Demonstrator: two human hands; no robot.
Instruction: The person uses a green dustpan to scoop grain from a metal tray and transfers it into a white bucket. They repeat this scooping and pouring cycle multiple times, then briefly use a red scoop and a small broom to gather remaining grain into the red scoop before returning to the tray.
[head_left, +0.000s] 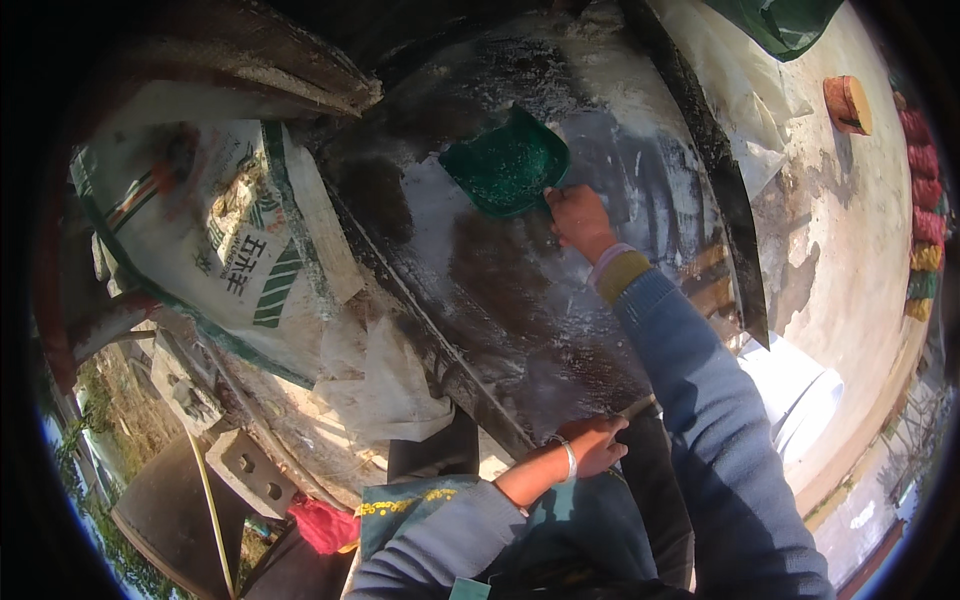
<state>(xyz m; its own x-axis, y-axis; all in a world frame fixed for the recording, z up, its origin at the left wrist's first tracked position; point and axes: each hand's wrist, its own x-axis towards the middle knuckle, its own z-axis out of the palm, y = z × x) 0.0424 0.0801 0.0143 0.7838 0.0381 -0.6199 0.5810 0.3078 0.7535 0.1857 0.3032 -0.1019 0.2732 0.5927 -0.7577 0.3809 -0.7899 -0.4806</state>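
Note:
My right hand (581, 221) is closed on the short handle of a green plastic dustpan (517, 165). White grains or powder lie in the dustpan, which is over a dark, wet-looking surface (495, 277) smeared with white. Close to my body, my left hand (596, 444), with a bracelet at the wrist, is near the end of a light brown stick or edge (637, 407); whether its fingers hold anything cannot be made out.
Dark raised rims (716, 142) bound the surface on both sides. At left lies a white woven sack (180, 217) with green edges and printing, above a concrete block (251, 472) and red cloth (322, 523). A round orange-brown container (847, 105) stands at right.

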